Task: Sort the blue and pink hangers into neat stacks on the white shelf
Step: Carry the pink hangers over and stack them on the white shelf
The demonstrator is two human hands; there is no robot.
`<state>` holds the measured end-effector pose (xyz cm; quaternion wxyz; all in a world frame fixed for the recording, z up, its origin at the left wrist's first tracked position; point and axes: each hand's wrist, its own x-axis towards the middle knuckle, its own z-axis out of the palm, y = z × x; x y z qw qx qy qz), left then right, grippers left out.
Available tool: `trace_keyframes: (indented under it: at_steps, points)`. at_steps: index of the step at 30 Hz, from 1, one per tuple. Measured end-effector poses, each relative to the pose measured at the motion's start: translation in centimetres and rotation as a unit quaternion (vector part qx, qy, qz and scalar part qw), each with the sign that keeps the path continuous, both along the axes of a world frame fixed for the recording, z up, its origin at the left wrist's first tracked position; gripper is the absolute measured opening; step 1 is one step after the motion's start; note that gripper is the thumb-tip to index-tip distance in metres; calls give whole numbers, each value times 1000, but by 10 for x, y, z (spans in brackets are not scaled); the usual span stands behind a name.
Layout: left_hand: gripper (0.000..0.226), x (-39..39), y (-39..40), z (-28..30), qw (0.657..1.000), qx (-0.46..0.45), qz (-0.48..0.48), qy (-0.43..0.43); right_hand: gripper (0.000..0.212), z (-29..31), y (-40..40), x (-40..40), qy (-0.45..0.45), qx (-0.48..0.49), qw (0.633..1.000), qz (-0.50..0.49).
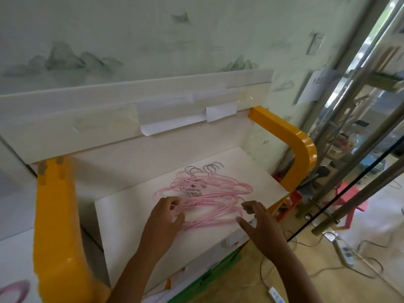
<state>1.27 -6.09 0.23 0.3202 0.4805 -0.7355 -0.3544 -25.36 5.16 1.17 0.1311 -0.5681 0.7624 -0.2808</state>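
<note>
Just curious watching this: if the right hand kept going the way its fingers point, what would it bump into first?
Most likely the pink hangers: the right hand points up-left at that pile on the white shelf, its fingertips right beside the nearest loops. Whether they already touch is unclear.

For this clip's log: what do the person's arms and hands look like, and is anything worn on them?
Both forearms enter from the bottom edge and are bare as far as the frame shows: no sleeves, no gloves. The left hand and right hand show no watch, bracelet or ring that I can make out, though the picture is slightly blurred. No cables or markings appear on either arm.
</note>
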Motion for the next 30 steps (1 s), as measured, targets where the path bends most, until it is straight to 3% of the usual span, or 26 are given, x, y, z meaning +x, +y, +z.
trace_keyframes:
  at_steps: [13,19,25,30]
  points:
    - [29,-60,-97,-6,993,-22,114,-11,36,-1,-125,-83,-31,-8,998,56]
    - [33,-88,-136,-18,982,11,158,-100,34,-13,-163,-112,-42,-3,995,88]
    - [24,-95,-154,-27,968,2,204,-149,34,-34,-181,-134,-63,-2,993,98]
    - [14,-103,-159,-17,953,57,225,-193,33,-39,-186,-142,-68,-8,992,102]
